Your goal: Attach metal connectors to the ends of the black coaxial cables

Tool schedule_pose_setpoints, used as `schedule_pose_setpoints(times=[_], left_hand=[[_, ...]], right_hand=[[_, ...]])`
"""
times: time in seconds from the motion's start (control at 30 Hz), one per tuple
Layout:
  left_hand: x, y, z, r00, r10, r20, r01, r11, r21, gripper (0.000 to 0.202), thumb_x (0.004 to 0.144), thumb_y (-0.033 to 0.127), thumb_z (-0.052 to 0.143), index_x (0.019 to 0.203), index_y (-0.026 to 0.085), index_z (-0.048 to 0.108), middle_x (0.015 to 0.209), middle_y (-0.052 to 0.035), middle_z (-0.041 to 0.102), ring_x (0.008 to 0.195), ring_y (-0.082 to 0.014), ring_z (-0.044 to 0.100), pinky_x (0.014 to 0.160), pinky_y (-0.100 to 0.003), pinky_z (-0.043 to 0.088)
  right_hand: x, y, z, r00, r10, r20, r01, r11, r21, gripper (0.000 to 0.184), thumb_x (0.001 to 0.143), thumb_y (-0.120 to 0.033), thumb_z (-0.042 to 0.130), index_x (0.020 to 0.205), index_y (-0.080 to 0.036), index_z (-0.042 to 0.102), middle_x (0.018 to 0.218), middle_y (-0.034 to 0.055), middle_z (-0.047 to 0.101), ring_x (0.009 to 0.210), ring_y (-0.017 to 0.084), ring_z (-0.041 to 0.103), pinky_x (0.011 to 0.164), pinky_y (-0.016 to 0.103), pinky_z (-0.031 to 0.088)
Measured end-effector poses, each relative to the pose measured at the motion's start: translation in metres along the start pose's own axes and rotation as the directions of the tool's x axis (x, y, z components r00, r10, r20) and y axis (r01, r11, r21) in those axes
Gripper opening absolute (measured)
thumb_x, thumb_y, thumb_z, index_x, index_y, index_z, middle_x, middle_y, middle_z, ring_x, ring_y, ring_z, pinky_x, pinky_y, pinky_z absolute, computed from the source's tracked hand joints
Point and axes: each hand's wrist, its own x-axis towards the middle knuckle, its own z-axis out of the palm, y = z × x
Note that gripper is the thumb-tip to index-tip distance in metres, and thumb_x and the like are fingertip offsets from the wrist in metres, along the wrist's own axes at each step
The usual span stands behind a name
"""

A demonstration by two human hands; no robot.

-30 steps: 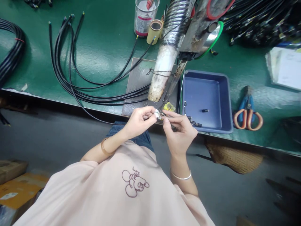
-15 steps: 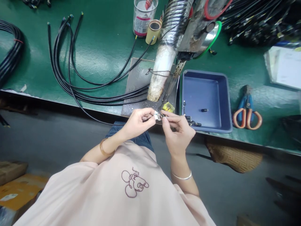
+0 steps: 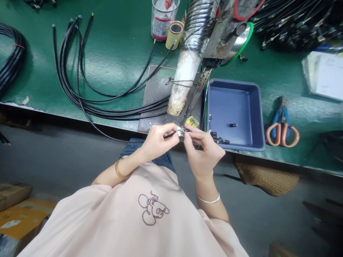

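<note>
A black cable [image 3: 107, 135] runs in from the left, and my left hand [image 3: 160, 140] pinches it close to its stripped end, where fine coloured wires show. Facing it, my right hand [image 3: 203, 148] is closed, thumb against fingers, on a small connector whose shape is mostly hidden by the fingertips. The wire ends and the connector meet between the two hands, at the bench's front edge. Just above them is the tip of a mounted soldering iron [image 3: 197, 89]. A yellow sponge [image 3: 192, 122] lies right behind my right fingertips.
Several black cables [image 3: 120, 113] lie on a metal plate [image 3: 158, 80]. A fume hose [image 3: 184, 71] hangs over it. A blue tray [image 3: 233, 107] holds several small black parts. Orange-handled cutters [image 3: 282, 125] lie to its right. A cup [image 3: 163, 19] stands behind.
Both hands stay together below the iron tip. The right hand has shifted very slightly right, and the cable end shows a little more between the fingers.
</note>
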Motion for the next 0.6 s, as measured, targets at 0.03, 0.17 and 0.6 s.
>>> schedule_pose_setpoints(times=[0.03,0.17,0.6], left_hand=[[0.0006,0.0009,0.0006,1.000,-0.001,-0.013,0.001,1.000,0.006,0.013,0.082,0.023,0.052,0.072,0.016,0.055,0.059,0.0059,0.040,0.055,-0.0068,0.033,0.055,-0.020,0.030],[0.0035,0.0023,0.0018,0.999,0.008,-0.035,-0.008,1.000,0.013,0.012,0.083,0.021,0.052,0.073,0.016,0.054,0.058,0.0068,0.038,0.054,-0.0067,0.032,0.054,-0.020,0.030],[0.0060,-0.0016,-0.0008,1.000,-0.021,-0.015,0.020,0.995,-0.094,0.015,0.087,0.025,0.053,0.076,0.015,0.056,0.060,0.0058,0.040,0.055,-0.0062,0.034,0.053,-0.019,0.031]], right_hand=[[0.0004,-0.0003,0.0001,1.000,-0.017,-0.004,0.017,1.000,-0.015,0.010,0.091,-0.016,0.066,0.085,-0.023,0.064,0.098,0.0032,0.081,0.081,0.018,0.079,0.066,0.024,0.064],[0.0012,-0.0008,-0.0013,0.999,-0.034,0.016,0.035,0.999,-0.015,0.012,0.090,-0.013,0.065,0.086,-0.023,0.061,0.105,0.0046,0.080,0.081,0.017,0.079,0.067,0.023,0.063],[0.0080,0.0006,-0.0030,0.998,-0.021,0.066,0.018,0.999,0.034,0.013,0.088,-0.013,0.063,0.083,-0.023,0.056,0.105,0.0051,0.080,0.083,0.019,0.079,0.067,0.023,0.065]])
